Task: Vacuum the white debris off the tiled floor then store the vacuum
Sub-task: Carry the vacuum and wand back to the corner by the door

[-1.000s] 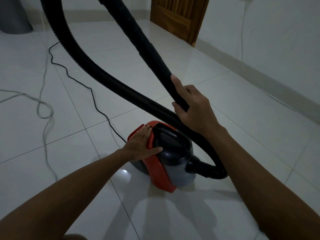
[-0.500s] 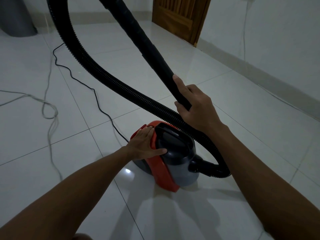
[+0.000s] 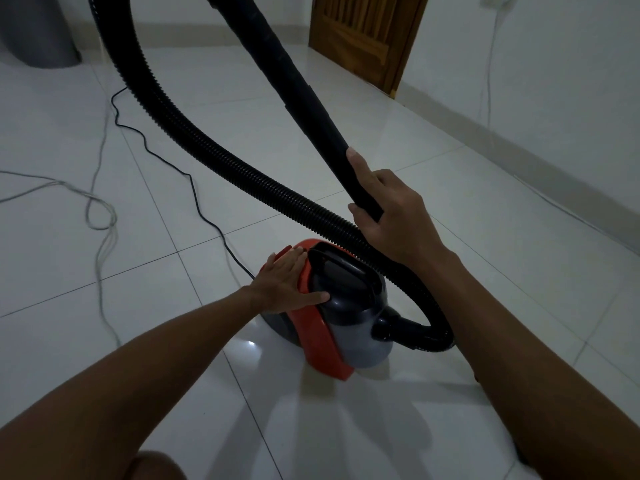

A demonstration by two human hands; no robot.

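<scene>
A person's left hand (image 3: pixel 289 285) is pressing flat on the canister vacuum (image 3: pixel 341 313) at six o'clock; right hand (image 3: pixel 391 216) is gripping the wand (image 3: pixel 298 88). Pressing squarely should work the switch.

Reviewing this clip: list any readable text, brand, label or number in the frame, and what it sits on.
None readable.
Vacuum body: no brand or label shows on the red and grey shell; the left hand covers part of it.
Black wand, held by the right hand: plain.
Wooden door: no sign.
</scene>
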